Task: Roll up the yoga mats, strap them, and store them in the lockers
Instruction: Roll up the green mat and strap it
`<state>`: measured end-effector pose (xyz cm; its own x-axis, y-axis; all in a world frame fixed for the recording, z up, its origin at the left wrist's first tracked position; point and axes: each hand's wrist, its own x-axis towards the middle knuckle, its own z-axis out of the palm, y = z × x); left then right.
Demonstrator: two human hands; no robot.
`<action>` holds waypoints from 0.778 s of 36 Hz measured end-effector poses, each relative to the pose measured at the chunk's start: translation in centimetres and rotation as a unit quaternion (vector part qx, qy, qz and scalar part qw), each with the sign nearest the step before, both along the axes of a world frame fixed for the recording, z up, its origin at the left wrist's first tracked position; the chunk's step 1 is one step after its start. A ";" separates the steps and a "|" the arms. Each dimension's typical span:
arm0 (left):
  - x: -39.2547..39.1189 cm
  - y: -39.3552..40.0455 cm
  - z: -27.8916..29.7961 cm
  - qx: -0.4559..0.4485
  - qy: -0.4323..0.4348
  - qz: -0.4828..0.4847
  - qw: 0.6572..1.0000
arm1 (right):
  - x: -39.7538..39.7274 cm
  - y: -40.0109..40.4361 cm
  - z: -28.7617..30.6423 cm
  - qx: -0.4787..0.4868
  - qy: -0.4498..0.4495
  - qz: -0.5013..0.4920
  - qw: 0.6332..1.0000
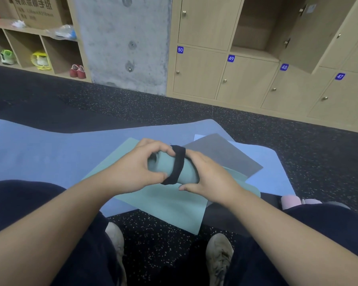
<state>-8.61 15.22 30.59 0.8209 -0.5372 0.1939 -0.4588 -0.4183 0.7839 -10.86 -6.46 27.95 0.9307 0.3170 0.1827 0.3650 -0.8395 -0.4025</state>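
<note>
Holding a small rolled green mat [186, 168], your left hand [132, 172] pinches its black strap [177, 165]. Your right hand [210, 178] cups the roll. It looks soft and light; hold it mid-roll.

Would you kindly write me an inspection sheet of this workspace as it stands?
Surface: dark speckled floor with a large blue mat spread flat on it.
Job's things: rolled green mat with a black strap around it; flat green mat, grey mat and light blue mat overlapping beneath.
Clutter: pink roll at the right knee.
Grippers: left hand grips the roll's end, thumb on the strap; right hand cups the other end.
Cables: nothing seen.
Surroundings: numbered lockers, one open locker above 49; concrete pillar; shoe shelves with a cardboard box on top.
</note>
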 end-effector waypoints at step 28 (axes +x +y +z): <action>1.2 1.3 -2.9 0.287 -0.399 0.101 0.865 | 0.1 -0.3 -1.2 -0.213 -0.070 -0.089 0.970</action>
